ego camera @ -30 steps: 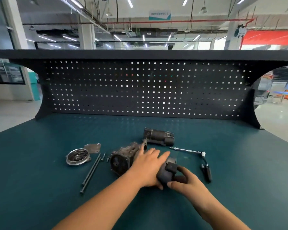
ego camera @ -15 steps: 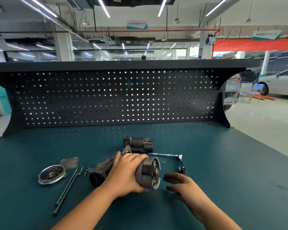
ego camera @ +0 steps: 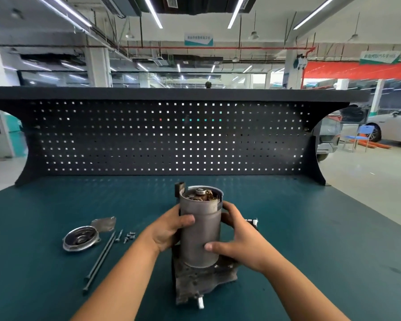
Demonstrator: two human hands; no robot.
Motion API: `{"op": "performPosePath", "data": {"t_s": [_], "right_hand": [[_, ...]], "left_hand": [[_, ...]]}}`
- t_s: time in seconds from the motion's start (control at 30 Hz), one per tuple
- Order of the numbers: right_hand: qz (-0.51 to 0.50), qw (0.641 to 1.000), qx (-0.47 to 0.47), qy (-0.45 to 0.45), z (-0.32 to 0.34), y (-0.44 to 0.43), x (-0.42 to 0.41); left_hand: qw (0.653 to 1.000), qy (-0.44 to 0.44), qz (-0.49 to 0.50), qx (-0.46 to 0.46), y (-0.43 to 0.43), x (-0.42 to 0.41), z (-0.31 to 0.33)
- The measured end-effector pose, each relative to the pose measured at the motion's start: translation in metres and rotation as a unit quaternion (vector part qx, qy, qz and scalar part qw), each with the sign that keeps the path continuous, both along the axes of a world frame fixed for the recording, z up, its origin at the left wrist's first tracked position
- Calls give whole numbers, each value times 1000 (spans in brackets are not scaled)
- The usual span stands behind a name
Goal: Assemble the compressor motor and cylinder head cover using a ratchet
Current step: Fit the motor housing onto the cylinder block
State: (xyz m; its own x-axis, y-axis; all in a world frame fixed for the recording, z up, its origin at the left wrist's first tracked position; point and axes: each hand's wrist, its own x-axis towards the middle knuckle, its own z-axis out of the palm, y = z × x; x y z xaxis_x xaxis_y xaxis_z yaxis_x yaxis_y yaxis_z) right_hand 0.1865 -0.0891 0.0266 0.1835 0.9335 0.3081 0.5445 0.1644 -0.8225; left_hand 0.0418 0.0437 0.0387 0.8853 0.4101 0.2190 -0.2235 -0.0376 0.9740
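Two long bolts (ego camera: 100, 258) left of upright motor (ego camera: 199, 232)

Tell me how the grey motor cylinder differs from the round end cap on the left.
The motor cylinder stands upright on the dirty housing; the end cap lies flat on the mat. The left hand and right hand grip the cylinder; nothing touches the cap. The cylinder is tall, the cap shallow. Both are round grey metal.

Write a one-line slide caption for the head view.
Left hand and right hand hold the motor upright on its base; bolts lie left.
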Motion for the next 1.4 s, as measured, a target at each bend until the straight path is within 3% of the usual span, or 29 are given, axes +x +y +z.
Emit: {"op": "performPosePath", "data": {"t_s": [0.1,0.2,0.3,0.4,0.47,0.57,0.67,0.8,1.0,1.07,1.1,1.17,1.2,1.27,1.33,1.4], "right_hand": [[23,998,-31,48,-3,4,0],[24,999,-10,43,-7,5,-4],[26,999,0,32,-8,6,-5],[8,1000,15,26,-12,7,-14],[-18,998,50,37,-16,8,-24],[-70,992,99,44,-22,14,-39],[-90,991,99,4,-23,13,-41],[-12,1000,5,28,-21,14,-26],[-29,996,-9,86,-33,33,-42],[-45,996,2,78,-35,37,-44],[-48,996,2,74,-36,38,-44],[-49,997,3,67,-35,42,-43],[-51,996,5,67,-35,44,-42],[-54,996,8,69,-35,48,-44],[-59,996,8,71,-37,51,-46],[-63,995,6,71,-38,53,-48]], "left_hand": [[999,33,-38,10,3,-1,8],[999,52,-6,-4,-3,-3,13],[994,13,110,-26,-20,-6,6],[960,13,274,58,-41,-9,-11],[943,-1,317,105,-54,-3,-17],[933,-51,352,50,-52,13,-16],[947,-81,311,28,-41,13,-14],[965,-93,244,26,-22,2,-17],[982,4,168,83,2,-16,-9],[957,-15,267,108,15,-35,-9],[923,-20,367,117,27,-50,-11],[801,27,583,134,62,-92,-17],[742,93,652,124,82,-115,-23],[670,254,695,59,116,-155,-42],[654,351,670,-3,129,-176,-59],[686,341,642,-36,131,-182,-71]]}}
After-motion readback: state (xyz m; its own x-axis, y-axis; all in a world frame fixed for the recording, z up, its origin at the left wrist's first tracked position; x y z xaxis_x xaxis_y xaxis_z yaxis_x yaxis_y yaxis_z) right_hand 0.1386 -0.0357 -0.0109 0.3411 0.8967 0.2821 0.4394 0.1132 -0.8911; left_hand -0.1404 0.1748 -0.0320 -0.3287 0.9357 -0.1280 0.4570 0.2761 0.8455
